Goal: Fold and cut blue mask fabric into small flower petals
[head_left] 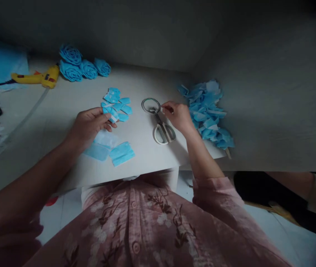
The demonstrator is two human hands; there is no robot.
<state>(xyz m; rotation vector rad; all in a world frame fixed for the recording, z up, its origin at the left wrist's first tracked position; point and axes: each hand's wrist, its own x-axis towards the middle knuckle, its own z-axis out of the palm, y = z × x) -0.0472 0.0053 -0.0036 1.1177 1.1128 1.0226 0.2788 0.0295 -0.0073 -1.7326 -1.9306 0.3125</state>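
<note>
My left hand (89, 124) pinches a small blue crepe-like petal piece (113, 115) between thumb and fingers. Several similar cut petal pieces (124, 109) lie on the table just beyond it. Below that hand are flat blue rectangular pieces (122, 153). My right hand (178, 115) is closed in a pinch beside a wire ring (143, 105); what its fingertips hold, if anything, is too small to make out. Scissors with pale handles (160, 134) lie to the left of my right hand, their blades pointing away from me and meeting the ring.
Several blue rolled fabric roses (88, 69) stand at the back left, next to a yellow glue gun (49, 77) with a black cord. A heap of blue petal pieces (209, 111) covers the table's right end. At far right, another person's arm (291, 183) shows below the table.
</note>
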